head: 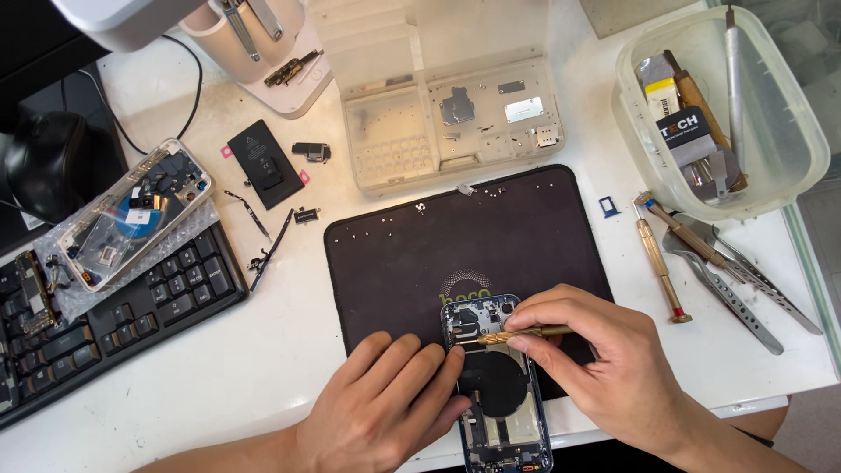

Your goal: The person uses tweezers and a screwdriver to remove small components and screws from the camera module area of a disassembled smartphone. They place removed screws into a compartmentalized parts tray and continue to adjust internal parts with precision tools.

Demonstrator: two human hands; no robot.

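On black mat [394, 254], left hand [385, 403] flat bracing opened phone [499, 394], right hand [604, 359] pinching screwdriver [526, 333]

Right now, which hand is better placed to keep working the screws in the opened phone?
Probably the right hand: it already holds the brass screwdriver with its tip over the opened phone. The left hand lies flat, steadying the phone's edge.

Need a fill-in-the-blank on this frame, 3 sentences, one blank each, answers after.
1. The right hand holds a brass-coloured ____ over the opened phone.
2. The left hand steadies the phone on the ____ work mat.
3. The black keyboard lies on the person's ____ side.

Missing words: screwdriver; black; left
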